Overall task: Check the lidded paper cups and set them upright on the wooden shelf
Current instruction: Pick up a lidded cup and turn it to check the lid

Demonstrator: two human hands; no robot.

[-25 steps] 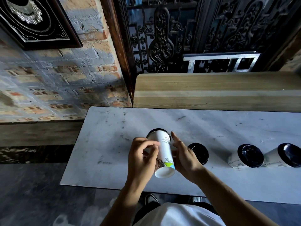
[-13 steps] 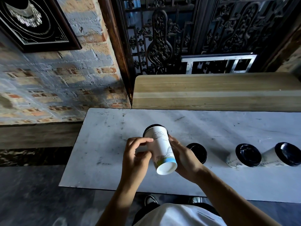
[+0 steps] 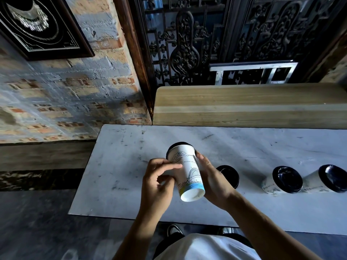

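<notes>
Head view: I see the left hand (image 3: 159,182) and right hand (image 3: 212,179) grasping a lidded paper cup (image 3: 185,171), tilted base-first toward me above the table (image 3: 116,166). A loose lid could pop off before it reaches the wooden shelf (image 3: 244,104).

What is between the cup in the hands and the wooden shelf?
Only bare white tabletop lies between the held cup and the wooden shelf, seen in the head view.

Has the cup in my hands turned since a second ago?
Yes. The held cup has turned in the hands; its printed picture now faces up, while the cups lying on the table stay put.
</notes>
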